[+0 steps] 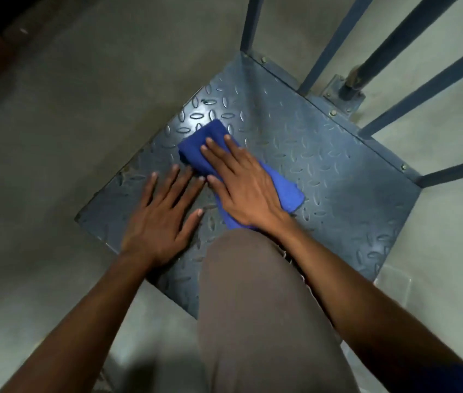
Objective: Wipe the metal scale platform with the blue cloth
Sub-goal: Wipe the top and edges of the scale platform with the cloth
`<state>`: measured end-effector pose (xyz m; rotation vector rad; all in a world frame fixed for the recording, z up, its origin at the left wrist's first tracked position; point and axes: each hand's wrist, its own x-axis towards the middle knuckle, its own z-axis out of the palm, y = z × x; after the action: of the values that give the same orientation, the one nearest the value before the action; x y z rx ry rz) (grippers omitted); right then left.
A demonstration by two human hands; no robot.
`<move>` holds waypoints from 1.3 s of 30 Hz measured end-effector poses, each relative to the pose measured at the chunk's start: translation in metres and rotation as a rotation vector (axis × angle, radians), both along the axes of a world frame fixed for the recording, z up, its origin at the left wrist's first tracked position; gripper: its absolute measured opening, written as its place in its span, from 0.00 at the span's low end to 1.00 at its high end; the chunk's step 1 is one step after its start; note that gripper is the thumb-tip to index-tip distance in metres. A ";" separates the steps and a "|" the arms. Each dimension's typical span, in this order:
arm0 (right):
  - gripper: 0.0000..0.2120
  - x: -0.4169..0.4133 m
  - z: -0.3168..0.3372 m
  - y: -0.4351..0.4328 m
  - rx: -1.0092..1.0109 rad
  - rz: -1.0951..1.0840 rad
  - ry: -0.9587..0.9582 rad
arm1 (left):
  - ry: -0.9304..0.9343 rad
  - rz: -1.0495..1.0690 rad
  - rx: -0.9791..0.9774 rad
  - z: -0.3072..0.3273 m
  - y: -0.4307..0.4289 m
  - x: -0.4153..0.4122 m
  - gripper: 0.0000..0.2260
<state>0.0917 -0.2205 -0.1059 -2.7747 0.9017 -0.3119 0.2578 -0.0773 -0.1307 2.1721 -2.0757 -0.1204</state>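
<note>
The right hand (pixel 245 191) lies flat, fingers straight and slightly spread, pressing the folded blue cloth (pixel 196 143) onto the metal scale platform (pixel 338 171). This likely spreads the wiping pressure evenly. The cloth lies between the platform centre and its far-left edge. The left hand (pixel 156 219) rests flat and spread on bare plate just beside the cloth, probably bracing the crouched body. Upright rails (pixel 394 38) line the far-right edge.

Cloth (pixel 193 146) middle under right hand (pixel 241 188)
</note>
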 end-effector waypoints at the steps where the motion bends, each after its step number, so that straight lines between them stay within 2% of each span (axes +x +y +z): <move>1: 0.26 -0.002 0.000 -0.010 -0.013 -0.001 0.008 | -0.005 0.011 0.005 0.001 0.005 0.002 0.30; 6: 0.28 0.062 0.006 -0.087 -0.046 -0.288 0.019 | 0.000 0.033 0.017 0.005 0.002 0.001 0.32; 10: 0.28 0.095 0.001 -0.052 -0.108 -0.085 0.006 | 0.028 0.042 -0.003 0.006 0.003 0.000 0.31; 12: 0.27 0.078 0.003 -0.025 -0.087 0.019 -0.023 | 0.050 0.036 -0.022 0.006 0.003 0.000 0.30; 15: 0.27 0.030 0.004 -0.026 -0.074 0.085 0.034 | 0.073 0.016 -0.050 0.006 0.005 -0.001 0.29; 17: 0.28 0.004 0.006 -0.053 -0.044 -0.046 0.050 | 0.079 0.013 -0.045 0.004 0.005 -0.001 0.29; 20: 0.30 -0.010 0.008 -0.101 0.013 -0.376 0.040 | 0.070 -0.002 -0.023 0.003 0.006 0.001 0.30; 22: 0.31 -0.001 0.008 -0.110 0.027 -0.437 0.064 | 0.080 -0.039 -0.014 0.001 0.006 0.005 0.30; 24: 0.31 0.007 0.006 -0.088 0.011 -0.318 0.075 | 0.066 -0.088 -0.014 -0.002 0.009 0.011 0.31; 28: 0.29 -0.010 0.001 0.011 -0.053 0.091 0.068 | 0.049 -0.221 0.010 -0.001 0.027 0.029 0.31; 31: 0.28 -0.036 0.001 0.035 -0.050 0.234 0.082 | -0.019 -0.310 0.029 0.004 0.052 0.044 0.32; 33: 0.28 -0.043 0.005 0.015 -0.047 0.206 0.095 | -0.035 -0.327 0.059 0.008 0.061 0.046 0.32; 37: 0.29 -0.028 0.007 -0.025 -0.030 -0.128 0.083 | -0.030 -0.392 0.124 0.012 0.059 0.054 0.34; 39: 0.30 -0.019 0.006 -0.034 -0.054 -0.070 0.111 | -0.012 -0.464 0.174 0.015 0.053 0.066 0.35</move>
<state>0.0728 -0.2549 -0.0999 -2.8387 1.0326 -0.1977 0.3238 -0.0240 -0.1160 1.7278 -2.6249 -0.3448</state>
